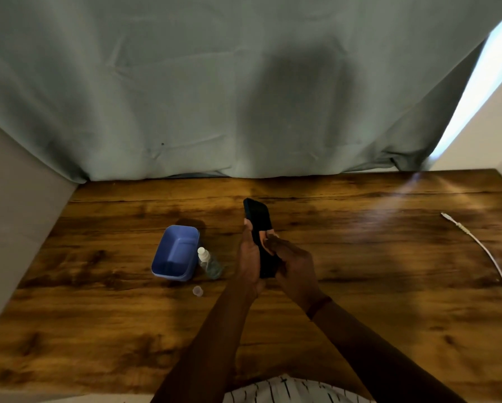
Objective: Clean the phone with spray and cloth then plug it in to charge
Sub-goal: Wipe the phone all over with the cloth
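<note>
I hold a dark phone [257,218] upright over the middle of the wooden table [360,286]. My left hand [248,257] grips its left edge, with fingertips wrapped round the front. My right hand [293,266] is curled against the phone's lower part and holds what looks like a dark cloth [268,267] there. A small clear spray bottle [207,261] with a white top lies on the table left of my hands. Its clear cap [197,291] sits loose nearer to me. A white charging cable [482,245] runs along the table's right side, its plug end pointing to the far left.
A blue plastic tub [175,251] stands beside the bottle, on its left. A grey-green curtain [215,97] hangs along the table's back edge. Pale walls close in both sides.
</note>
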